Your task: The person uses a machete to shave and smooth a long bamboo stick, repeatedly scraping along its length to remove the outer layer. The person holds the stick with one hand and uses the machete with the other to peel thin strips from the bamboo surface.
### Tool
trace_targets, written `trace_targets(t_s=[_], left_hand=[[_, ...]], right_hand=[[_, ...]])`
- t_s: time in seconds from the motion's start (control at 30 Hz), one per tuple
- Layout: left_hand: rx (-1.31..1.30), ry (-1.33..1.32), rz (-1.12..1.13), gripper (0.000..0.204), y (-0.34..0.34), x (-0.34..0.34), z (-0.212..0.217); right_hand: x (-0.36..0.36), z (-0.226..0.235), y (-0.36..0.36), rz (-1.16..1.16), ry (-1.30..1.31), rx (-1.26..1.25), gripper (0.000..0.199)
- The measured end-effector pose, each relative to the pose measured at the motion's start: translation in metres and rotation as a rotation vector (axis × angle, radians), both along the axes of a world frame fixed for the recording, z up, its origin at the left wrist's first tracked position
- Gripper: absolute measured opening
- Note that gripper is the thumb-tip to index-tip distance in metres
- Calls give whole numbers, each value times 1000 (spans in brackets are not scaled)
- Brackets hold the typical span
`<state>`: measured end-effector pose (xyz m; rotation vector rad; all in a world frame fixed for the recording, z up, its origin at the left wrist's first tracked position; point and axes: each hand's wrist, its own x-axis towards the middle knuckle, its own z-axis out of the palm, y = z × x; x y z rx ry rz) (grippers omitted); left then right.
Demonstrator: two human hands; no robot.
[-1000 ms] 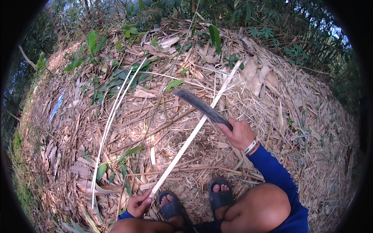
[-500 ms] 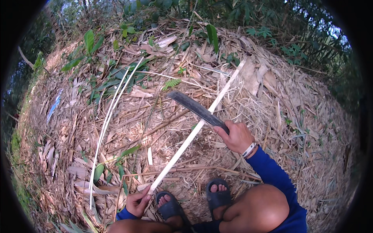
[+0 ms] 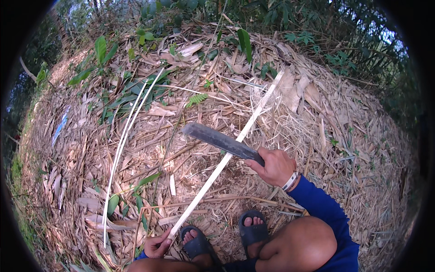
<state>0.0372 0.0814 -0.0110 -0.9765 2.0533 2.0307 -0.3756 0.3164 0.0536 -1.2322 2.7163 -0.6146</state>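
Observation:
My right hand [image 3: 273, 167] is closed round the handle end of a machete [image 3: 219, 141], whose dark, broad blade points to the left. The blade lies across a long pale bamboo strip [image 3: 201, 192] near its middle. Pinched in my left hand [image 3: 157, 245], low in the view, is the near end of that strip. From there it slants away up to the right, its far end over dry leaves. Where blade and strip cross, part of the strip is hidden. The machete's handle is covered by my fingers.
Two thin pale strips [image 3: 121, 146] lie side by side on the leaf litter at the left. A heap of fine shavings [image 3: 290, 129] is at the right of the strip. My sandalled feet [image 3: 253, 231] are close by, and green plants [image 3: 100, 50] grow farther off.
The machete has slid down along the strip toward me, and its tip has swung left and nearer. My left hand still holds the strip's near end.

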Motion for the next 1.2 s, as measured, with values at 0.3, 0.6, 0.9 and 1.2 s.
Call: trace_targets(t_s=[0.3, 0.6, 0.9, 1.2], left_hand=[[64, 57, 163, 37, 3, 23, -21], [89, -86, 132, 39, -3, 34, -15], [62, 22, 196, 37, 6, 31, -5], [-144, -20, 222, 39, 16, 44, -33]], right_hand=[[-40, -5, 8, -94, 53, 19, 61], [-71, 14, 17, -147, 39, 89, 62], [-82, 9, 25, -190, 76, 47, 64], [-93, 7, 34, -262, -24, 51, 63]])
